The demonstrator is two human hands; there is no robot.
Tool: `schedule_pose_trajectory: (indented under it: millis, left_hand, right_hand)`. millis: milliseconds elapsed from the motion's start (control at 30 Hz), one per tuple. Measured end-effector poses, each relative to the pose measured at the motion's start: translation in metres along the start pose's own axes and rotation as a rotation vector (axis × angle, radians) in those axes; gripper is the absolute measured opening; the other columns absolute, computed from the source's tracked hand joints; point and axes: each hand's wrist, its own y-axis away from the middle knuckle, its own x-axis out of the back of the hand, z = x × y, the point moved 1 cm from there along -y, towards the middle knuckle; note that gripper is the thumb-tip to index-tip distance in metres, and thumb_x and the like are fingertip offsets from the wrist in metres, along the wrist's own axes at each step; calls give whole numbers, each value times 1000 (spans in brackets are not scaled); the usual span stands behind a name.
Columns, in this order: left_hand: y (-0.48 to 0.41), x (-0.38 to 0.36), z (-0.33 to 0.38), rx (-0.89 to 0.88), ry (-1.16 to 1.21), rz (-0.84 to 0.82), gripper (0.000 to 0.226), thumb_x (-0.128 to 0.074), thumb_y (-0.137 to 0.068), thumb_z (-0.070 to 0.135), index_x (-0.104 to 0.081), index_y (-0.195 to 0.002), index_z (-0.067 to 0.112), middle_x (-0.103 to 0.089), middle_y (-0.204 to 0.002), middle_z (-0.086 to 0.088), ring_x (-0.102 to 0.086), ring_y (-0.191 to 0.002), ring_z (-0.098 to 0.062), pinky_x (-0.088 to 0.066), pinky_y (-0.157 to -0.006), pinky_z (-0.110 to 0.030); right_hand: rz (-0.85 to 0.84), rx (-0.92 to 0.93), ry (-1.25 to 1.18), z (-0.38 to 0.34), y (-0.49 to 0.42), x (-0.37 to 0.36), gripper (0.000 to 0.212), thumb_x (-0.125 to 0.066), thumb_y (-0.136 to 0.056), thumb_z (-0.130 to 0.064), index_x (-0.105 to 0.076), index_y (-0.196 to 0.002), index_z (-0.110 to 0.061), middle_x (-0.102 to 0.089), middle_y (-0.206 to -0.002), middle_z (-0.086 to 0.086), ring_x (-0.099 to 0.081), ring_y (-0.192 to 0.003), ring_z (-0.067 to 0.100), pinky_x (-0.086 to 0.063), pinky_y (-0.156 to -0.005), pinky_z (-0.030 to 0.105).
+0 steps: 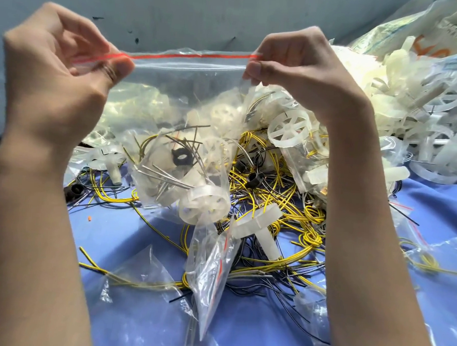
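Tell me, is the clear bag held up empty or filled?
Partly filled: the bag holds thin rods, a black ring and a white wheel at its bottom.

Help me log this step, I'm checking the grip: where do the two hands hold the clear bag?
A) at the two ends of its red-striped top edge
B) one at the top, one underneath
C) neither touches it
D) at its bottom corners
A: the left hand and the right hand each pinch one end of the bag by its red strip, the top edge taut between them.
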Motion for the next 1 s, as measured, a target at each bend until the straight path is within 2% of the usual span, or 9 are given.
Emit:
schedule_pose_trajectory:
  millis: [100, 200, 267, 367, 467, 567, 767, 900, 1000]
  left_hand:
    - [5, -6, -2, -2, 43, -59, 20, -72, -82, 28, -53, -86, 34, -64, -74, 25, -59, -76, 13, -44, -78, -7]
    - [6, -8, -5, 47, 59, -113, 24, -73, -83, 20, -55, -86, 36, -62, -83, 14, -61, -77, 9, -45, -79, -11]
    - [7, -8, -6, 49, 50, -111, 25, -74, -81, 20, -57, -86, 37, -64, -82, 14, -62, -76, 8, -45, -76, -9]
    - [6, -6, -8, 31, 36, -80, 25, -75, -79, 21, -59, -83, 39, -66, -74, 25, -63, -76, 9, -45, -75, -7]
    - [5, -6, -7, 19, 8, -70, 25, -74, -79, 22, -57, -81, 41, -65, -72, 30, -63, -77, 10, -46, -77, -7]
    - [7, -7, -6, 7, -3, -45, 25, -72, -79, 24, -56, -81, 43, -64, -74, 23, -63, -78, 10, -47, -78, -7]
    - [8, -10, 1, -6, -30, -48, 26, -70, -81, 22, -53, -83, 41, -62, -82, 18, -63, -82, 11, -47, -78, -7]
    - [7, -10, -1, 15, 16, -96, 24, -73, -80, 24, -56, -84, 41, -66, -74, 27, -64, -81, 8, -47, -79, -8]
    - [7, -10, -2, 8, 10, -103, 25, -74, -79, 25, -57, -82, 43, -66, -74, 28, -64, -81, 8, -47, -80, -9]
  right_hand:
    - [-2, -14, -4, 0, 0, 0, 9, -65, -87, -8, -68, -94, -4, -65, -70, -6, -57, -63, -1, -43, -65, 16]
    - [-2, -23, -12, -1, 0, -4, 10, -64, -88, -7, -68, -96, -2, -63, -71, 2, -56, -62, -2, -42, -64, 13]
    - [-8, -29, -16, -1, 0, -4, 10, -64, -89, -8, -68, -95, -3, -63, -73, 5, -57, -63, -1, -44, -65, 14]
    - [-24, -56, -1, -2, 0, -4, 9, -66, -88, -13, -70, -92, -6, -65, -74, 6, -57, -65, 3, -46, -67, 16]
    - [-28, -66, 69, -3, -1, -6, 14, -68, -87, -16, -71, -90, -3, -65, -76, 10, -56, -68, 8, -46, -69, 24]
    - [-43, -69, 112, -4, -2, -8, 10, -68, -87, -17, -71, -89, -7, -66, -77, 11, -56, -69, 10, -45, -69, 28]
    - [-35, -31, 223, -6, -2, -8, 11, -69, -86, -15, -71, -91, -6, -67, -83, 26, -50, -72, 16, -41, -66, 33]
    - [-17, -32, 197, -8, -2, -8, 16, -70, -84, -18, -72, -90, -3, -69, -83, 23, -54, -71, 15, -43, -66, 31]
    - [-52, -66, 175, -8, -4, -12, 14, -70, -85, -21, -73, -90, -9, -68, -78, 13, -55, -71, 11, -41, -66, 27]
